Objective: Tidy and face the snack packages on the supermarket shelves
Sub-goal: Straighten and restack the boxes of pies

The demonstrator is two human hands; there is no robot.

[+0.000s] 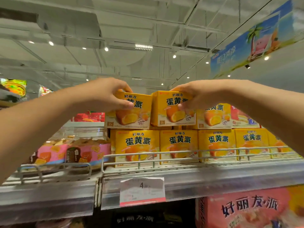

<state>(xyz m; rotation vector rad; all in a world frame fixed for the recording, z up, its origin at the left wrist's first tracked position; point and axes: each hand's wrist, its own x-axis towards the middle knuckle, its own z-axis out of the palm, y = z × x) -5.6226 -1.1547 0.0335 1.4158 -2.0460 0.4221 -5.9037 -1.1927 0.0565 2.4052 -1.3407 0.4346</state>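
Observation:
Yellow snack boxes stand in two layers on the top shelf [213, 175]. My left hand [105, 94] grips the upper-left yellow box [131, 117], fingers over its top and thumb on its front. My right hand [195, 96] grips the neighbouring upper yellow box [172, 116] the same way. The two held boxes stand side by side, fronts facing me. A third upper yellow box [213, 116] sits to the right. Below, a row of several yellow boxes [179, 145] stands behind the wire rail [164, 153].
Pink snack tubs [85, 153] sit on the left shelf section behind their own wire rail. Red packages [92, 116] lie further back. A price tag [142, 190] hangs on the shelf edge. A large pink box [250, 209] sits on the shelf below. A banner [253, 40] hangs overhead.

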